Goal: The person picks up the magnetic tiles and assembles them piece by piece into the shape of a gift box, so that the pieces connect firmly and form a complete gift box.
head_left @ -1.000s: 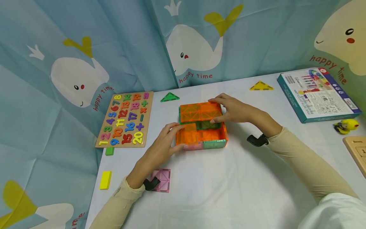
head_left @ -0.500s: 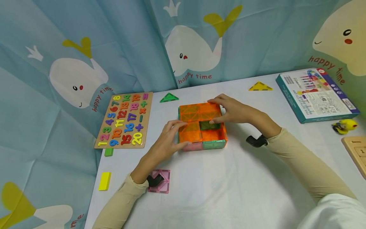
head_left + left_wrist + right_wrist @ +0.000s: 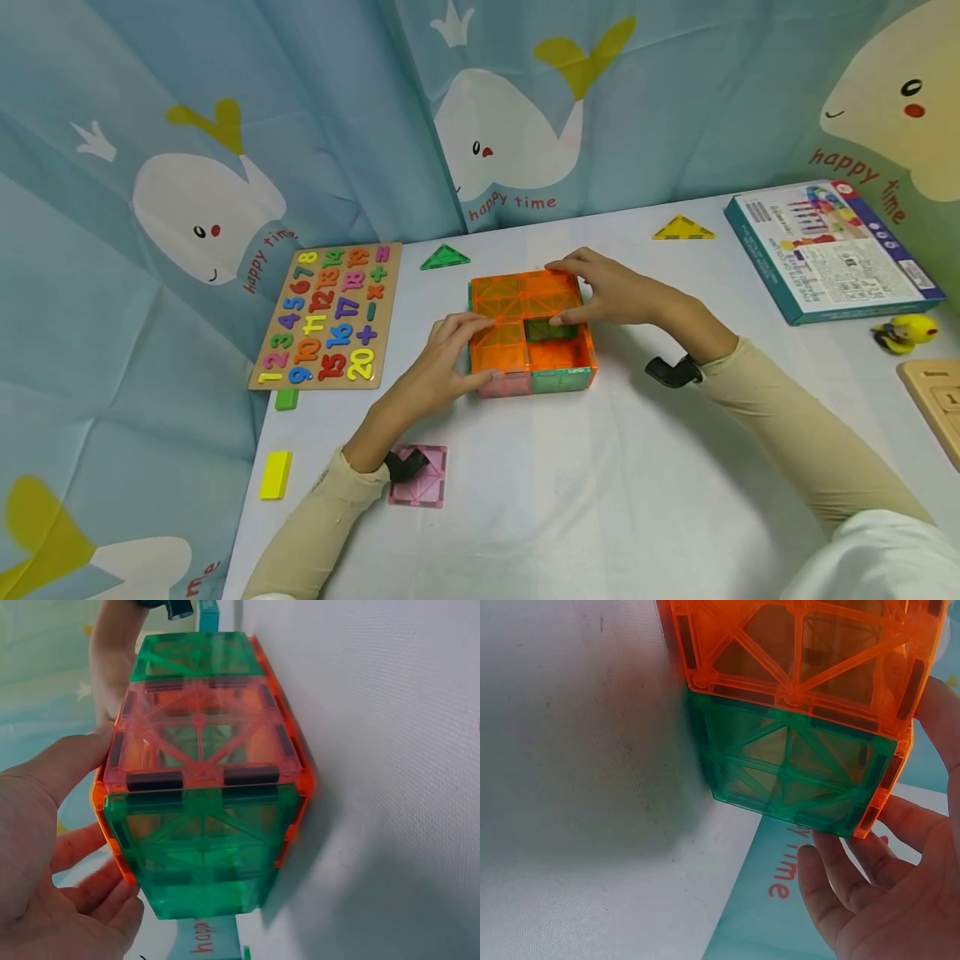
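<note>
In the middle of the table stands a low box of translucent magnetic tiles, with green (image 3: 560,381), pink (image 3: 199,735) and orange (image 3: 802,652) sides. Orange tiles cover most of its top; the front right quarter is uncovered, showing the inside. My left hand (image 3: 438,367) holds the front left orange tile (image 3: 501,348) between thumb and fingers, level with the top. Across from it, my right hand (image 3: 611,287) grips the back right orange tile (image 3: 551,292), thumb at its front edge and fingers at the back. The fingertips are partly hidden in the wrist views.
A pink square tile (image 3: 430,487) lies by the left wrist. Behind the box are a green triangle (image 3: 446,256) and a yellow triangle (image 3: 683,227). A number board (image 3: 352,333) lies left; a boxed toy set (image 3: 840,250) and small yellow-headed figure (image 3: 906,332) stand right.
My left hand has moved the front left orange tile slightly back and right, from overhanging the box to lying flush against the back tiles. My right hand has stayed in place.
</note>
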`<action>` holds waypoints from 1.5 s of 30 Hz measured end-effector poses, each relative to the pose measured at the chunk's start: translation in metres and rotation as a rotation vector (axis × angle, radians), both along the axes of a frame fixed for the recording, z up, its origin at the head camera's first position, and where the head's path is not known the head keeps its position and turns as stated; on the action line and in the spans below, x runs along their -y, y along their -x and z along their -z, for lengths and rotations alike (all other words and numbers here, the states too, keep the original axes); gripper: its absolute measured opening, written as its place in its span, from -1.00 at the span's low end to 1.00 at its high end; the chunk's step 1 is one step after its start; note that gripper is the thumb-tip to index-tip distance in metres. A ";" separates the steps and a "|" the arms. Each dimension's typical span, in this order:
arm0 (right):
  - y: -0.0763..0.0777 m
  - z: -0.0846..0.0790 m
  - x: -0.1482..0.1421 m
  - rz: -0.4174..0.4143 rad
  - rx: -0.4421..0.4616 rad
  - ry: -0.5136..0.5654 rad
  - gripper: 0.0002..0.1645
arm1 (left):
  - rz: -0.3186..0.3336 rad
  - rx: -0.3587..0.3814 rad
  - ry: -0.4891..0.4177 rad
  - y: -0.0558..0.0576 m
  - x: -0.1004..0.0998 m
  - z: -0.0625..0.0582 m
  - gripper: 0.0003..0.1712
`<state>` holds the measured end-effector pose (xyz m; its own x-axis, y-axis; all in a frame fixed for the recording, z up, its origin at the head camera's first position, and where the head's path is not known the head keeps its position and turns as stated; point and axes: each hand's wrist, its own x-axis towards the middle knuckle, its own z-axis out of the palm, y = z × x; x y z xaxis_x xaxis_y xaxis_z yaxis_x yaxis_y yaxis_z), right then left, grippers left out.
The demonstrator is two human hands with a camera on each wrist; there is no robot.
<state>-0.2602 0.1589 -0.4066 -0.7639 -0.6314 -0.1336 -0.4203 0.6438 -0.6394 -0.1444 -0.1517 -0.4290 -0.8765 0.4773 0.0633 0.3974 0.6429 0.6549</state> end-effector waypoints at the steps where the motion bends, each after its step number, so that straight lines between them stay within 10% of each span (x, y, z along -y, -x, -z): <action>1: 0.000 0.000 0.000 -0.001 -0.004 0.000 0.06 | 0.002 0.004 -0.001 0.000 0.000 0.000 -0.23; 13: 0.000 0.001 0.001 -0.015 -0.010 0.008 0.07 | -0.103 0.058 0.010 -0.015 0.019 0.006 0.04; 27: 0.000 -0.001 -0.003 -0.005 0.001 -0.012 0.10 | -0.192 0.425 0.242 -0.114 0.067 0.014 0.16; 34: 0.001 -0.002 -0.004 -0.006 0.015 -0.008 0.10 | -0.208 0.339 0.302 -0.140 0.067 0.019 0.00; 45: 0.005 -0.001 0.000 -0.019 0.017 0.005 0.04 | -0.198 0.130 0.310 -0.124 0.058 0.026 -0.10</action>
